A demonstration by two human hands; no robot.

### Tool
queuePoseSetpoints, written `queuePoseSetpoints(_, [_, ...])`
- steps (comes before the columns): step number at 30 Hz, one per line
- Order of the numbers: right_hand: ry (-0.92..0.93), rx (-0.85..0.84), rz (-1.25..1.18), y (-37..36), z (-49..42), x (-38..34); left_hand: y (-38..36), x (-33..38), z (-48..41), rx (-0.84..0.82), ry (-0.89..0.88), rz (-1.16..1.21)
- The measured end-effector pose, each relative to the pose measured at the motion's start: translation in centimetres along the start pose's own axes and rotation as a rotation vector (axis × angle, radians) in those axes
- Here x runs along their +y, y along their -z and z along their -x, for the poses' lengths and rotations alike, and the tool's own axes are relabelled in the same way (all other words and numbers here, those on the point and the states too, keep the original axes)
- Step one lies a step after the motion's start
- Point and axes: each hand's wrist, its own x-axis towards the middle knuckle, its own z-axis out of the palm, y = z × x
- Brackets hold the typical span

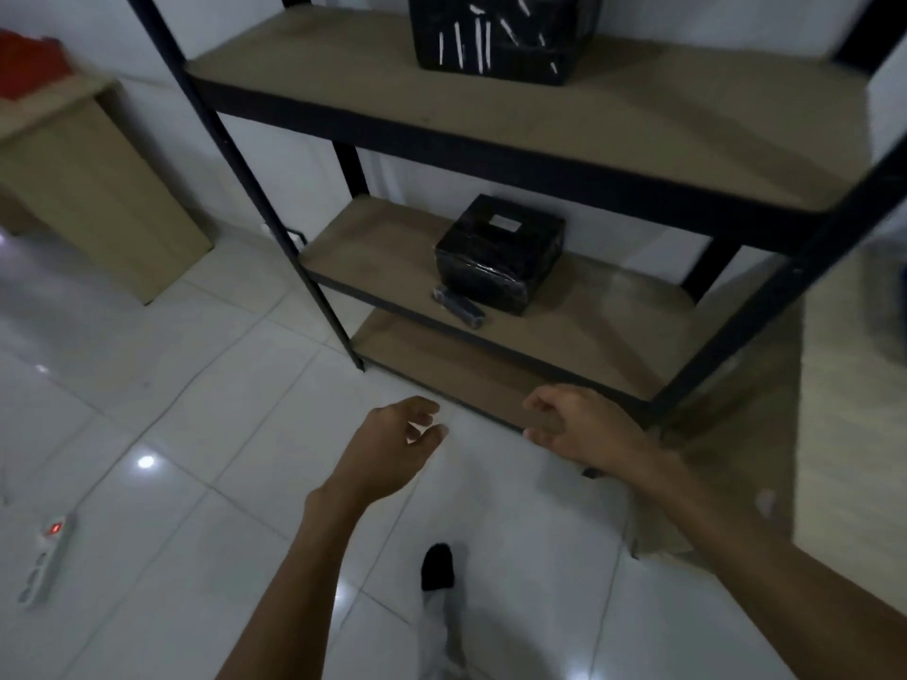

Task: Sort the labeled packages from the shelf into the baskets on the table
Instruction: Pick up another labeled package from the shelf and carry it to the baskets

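Near left on the tiled floor [147, 385]: a power strip [46, 557] with a red light, well clear of the work. Far left: a pale wooden cabinet [98, 188]. Then the black-framed shelf [491, 154], three boards in view. Left hand [392, 444] out in front over the tiles, fingers loosely curled, gripping nothing. Right of it, on the middle board, a small black wrapped package [500, 252] with a white label on top, and a thin black packet [459, 306] just beside its near-left corner, at the board's edge. On the upper board, a larger black package [505, 31], label not readable. Right hand [574, 424] near the lowest board's front edge, fingers likewise slack and empty. Far right: a tan surface [844, 385], probably the table; baskets too blurred to make out.

Likely step: fetching a package. Best to crouch, reach in under the upper board, and take the small box by two opposite sides with both palms, against the likely slip of glossy wrap. Lift straight up first, to avoid sweeping the thin packet off the edge. Keep the label upward and read it before turning toward the table.
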Motion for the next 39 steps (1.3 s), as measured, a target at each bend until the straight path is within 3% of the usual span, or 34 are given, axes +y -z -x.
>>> queuePoseSetpoints(6, [-0.120, 0.038, -0.060, -4.2, -14.2, 0.4, 1.1, -8.4, -16.2, -0.083, -0.083, -0.027])
queuePoseSetpoints(13, [-0.176, 0.125, -0.047, -9.3, -26.7, 1.8, 0.0, -15.0, -30.4, -0.129, -0.153, -0.234])
queuePoseSetpoints(19, [-0.145, 0.333, 0.184, -12.2, -34.0, 3.8, -2.7, -18.3, -38.1, -0.099, -0.198, -0.493])
queuePoseSetpoints(24, [-0.177, 0.326, 0.263, -13.3, -36.6, 5.9, -5.3, -21.1, -39.7, -0.064, -0.199, -0.376])
queuePoseSetpoints(26, [-0.172, 0.286, 0.029, -13.3, -36.7, 6.7, -5.8, -21.5, -39.8, -0.006, -0.216, -0.307])
queuePoseSetpoints(28, [-0.230, 0.262, -0.416, -12.7, -36.9, 6.9, -5.8, -21.6, -39.9, 0.009, -0.218, -0.273])
queuePoseSetpoints(31, [-0.508, 0.209, -1.009, -11.1, -37.1, 6.1, -5.8, -21.5, -40.2, 0.005, -0.210, -0.256])
queuePoseSetpoints(33, [-0.601, 0.205, -1.108, -10.3, -37.1, 5.8, -5.8, -21.6, -40.3, -0.004, -0.208, -0.254])
queuePoseSetpoints(39, [-0.607, 0.245, -1.066, -10.2, -37.1, 5.2, -5.9, -21.7, -40.4, -0.013, -0.201, -0.276])
